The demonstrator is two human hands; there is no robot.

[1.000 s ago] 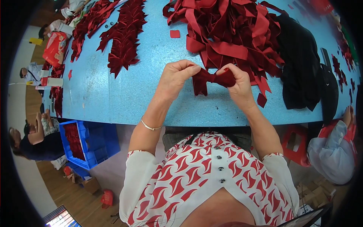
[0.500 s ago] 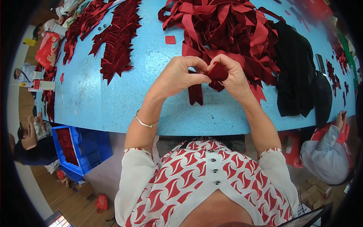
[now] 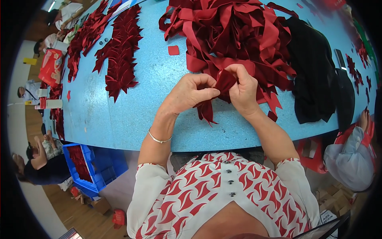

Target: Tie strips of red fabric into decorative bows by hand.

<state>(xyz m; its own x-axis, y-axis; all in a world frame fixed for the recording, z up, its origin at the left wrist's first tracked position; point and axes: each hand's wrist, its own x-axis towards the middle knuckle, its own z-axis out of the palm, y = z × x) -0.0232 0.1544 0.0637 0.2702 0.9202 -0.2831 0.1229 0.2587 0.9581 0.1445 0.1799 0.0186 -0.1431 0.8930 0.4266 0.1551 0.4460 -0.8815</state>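
A dark red velvety ribbon [image 3: 225, 81] is folded into a loop between my two hands, above the table's near part. My left hand [image 3: 190, 92] pinches its left side between thumb and fingertips. On the other side, the fingers of my right hand [image 3: 244, 91] are closed on the ribbon's upper right. A notched ribbon tail [image 3: 206, 112] hangs below my left fingertips. Just beyond both hands lies a big tangled heap of red ribbons [image 3: 238, 36]. Part of the held ribbon is hidden behind my fingers.
On the blue table [image 3: 155, 115], rows of dark red bows [image 3: 122, 51] lie at left, near a small red square [image 3: 173, 50]. Black cloth [image 3: 312, 75] lies right of the heap. A blue crate [image 3: 109, 163] stands below the left edge. Other people sit at both sides.
The ribbon between my fingers has opened from a small fold into a broader loop. Its hanging tail now slants. The whole view has shifted slightly.
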